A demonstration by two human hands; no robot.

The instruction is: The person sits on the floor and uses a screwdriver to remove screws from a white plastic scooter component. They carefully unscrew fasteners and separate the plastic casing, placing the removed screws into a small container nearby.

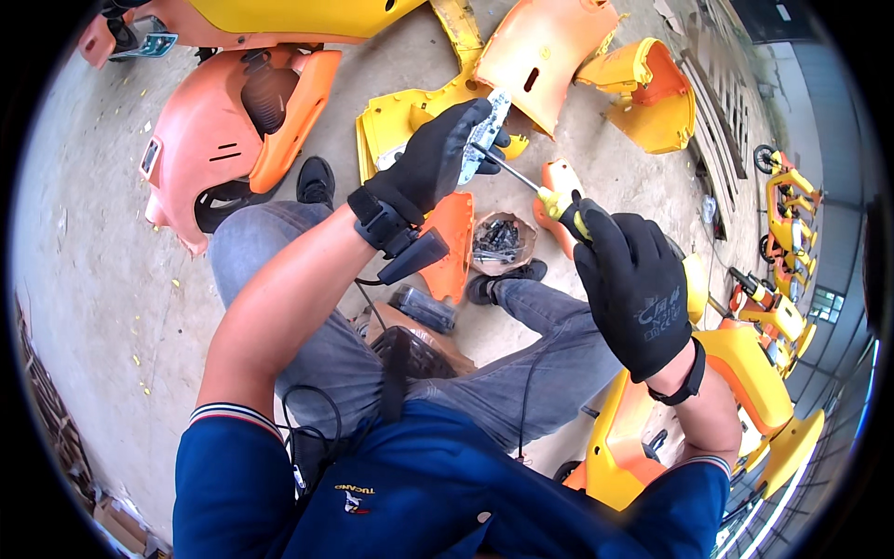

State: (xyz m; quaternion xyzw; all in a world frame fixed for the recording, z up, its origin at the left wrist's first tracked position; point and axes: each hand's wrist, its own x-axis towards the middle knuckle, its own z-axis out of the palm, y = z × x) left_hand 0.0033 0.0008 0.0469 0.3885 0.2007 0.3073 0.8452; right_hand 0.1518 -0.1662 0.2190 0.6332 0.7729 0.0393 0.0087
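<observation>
Plate [484, 138]: pale, narrow, raised off the floor [102, 279] ahead of me, on edge or nearly so, long axis running away from me with its far end leaning right. My left grip [436, 154] is closed on it from the left, some fingertips showing past its right side; left is the nearer hand. Screwdriver [551, 198]: shaft slants up and leftward from my right grip [636, 289], crossing the plate's long axis at a wide angle, tip at the plate's nearer half. Whether the tip sits in a screw or merely against the face, I cannot tell. My right grip is wrapped round the yellow handle, well apart from the left, so the plate lies ahead and to its left, along the shaft. Farther out: container [504, 241] of small dark parts below, orange panel [448, 250] just beside it, yellow shell [372, 140] past my left wrist.
</observation>
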